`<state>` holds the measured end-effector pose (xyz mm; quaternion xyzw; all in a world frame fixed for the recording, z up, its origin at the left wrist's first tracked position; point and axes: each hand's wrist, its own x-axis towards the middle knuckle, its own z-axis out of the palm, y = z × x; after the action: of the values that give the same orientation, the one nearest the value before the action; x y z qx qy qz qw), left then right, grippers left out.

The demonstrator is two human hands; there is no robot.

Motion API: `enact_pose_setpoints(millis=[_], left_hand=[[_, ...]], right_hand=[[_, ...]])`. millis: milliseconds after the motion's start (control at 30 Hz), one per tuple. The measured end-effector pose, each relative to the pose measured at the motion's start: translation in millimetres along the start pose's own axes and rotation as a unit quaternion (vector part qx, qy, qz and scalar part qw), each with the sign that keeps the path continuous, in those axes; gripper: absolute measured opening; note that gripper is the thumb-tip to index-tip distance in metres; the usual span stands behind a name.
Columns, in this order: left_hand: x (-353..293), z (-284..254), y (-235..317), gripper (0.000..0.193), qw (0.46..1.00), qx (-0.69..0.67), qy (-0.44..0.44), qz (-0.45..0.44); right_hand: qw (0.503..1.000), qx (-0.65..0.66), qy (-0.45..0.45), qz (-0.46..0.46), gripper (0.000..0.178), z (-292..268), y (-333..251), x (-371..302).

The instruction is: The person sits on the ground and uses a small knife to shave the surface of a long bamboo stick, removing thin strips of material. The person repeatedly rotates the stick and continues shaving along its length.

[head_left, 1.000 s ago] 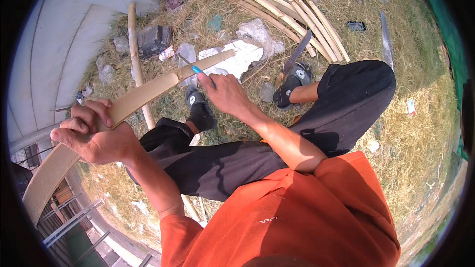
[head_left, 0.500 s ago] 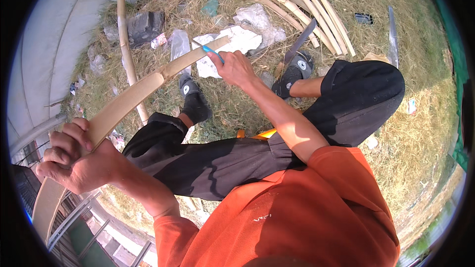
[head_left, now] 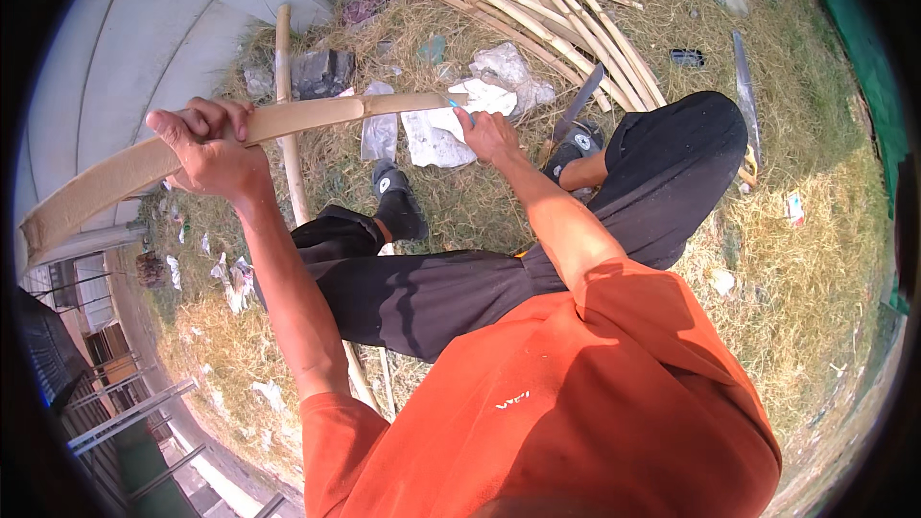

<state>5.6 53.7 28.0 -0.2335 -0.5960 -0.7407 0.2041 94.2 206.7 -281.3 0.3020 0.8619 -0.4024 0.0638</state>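
Observation:
A long, pale split-bamboo strip stretches from the far left to the middle, with a node partway along. My left hand is closed round it toward its left part. My right hand is closed at the strip's right end, gripping a small bright-blue tool that lies against the bamboo. Most of the tool is hidden by the fingers, so its kind is unclear. Below that end lies a white crumpled sheet on the dry grass.
Several bamboo strips are piled at the back. A broad blade lies by my right foot, and another long blade farther right. A bamboo pole lies on the grass near the grey wall. Rocks are beside it.
My left hand has moved up and away, swinging the strip from a steep slant to nearly level. My right hand has shifted right and slightly forward, nearer the strip's end. The view has turned too.

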Motion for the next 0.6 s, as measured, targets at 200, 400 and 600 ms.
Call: enact_pose_setpoints(millis=[200, 400, 600], left_hand=[[20.9, 9.0, 4.8, 0.045, 0.997, -0.027, -0.076, 0.011], [27.6, 23.3, -11.6, 0.046, 0.995, -0.066, -0.075, 0.007], [33.2, 43.1, -8.7, 0.046, 0.992, -0.059, -0.112, 0.024]], right_hand=[[0.999, 0.027, 0.025, -0.004, 0.072, -6.5, -8.6, -0.1], [0.894, 0.412, -0.170, 0.051, 0.067, 13.9, 53.1, 22.8], [0.982, 0.141, 0.070, -0.107, 0.072, -12.7, 21.3, -7.3]])
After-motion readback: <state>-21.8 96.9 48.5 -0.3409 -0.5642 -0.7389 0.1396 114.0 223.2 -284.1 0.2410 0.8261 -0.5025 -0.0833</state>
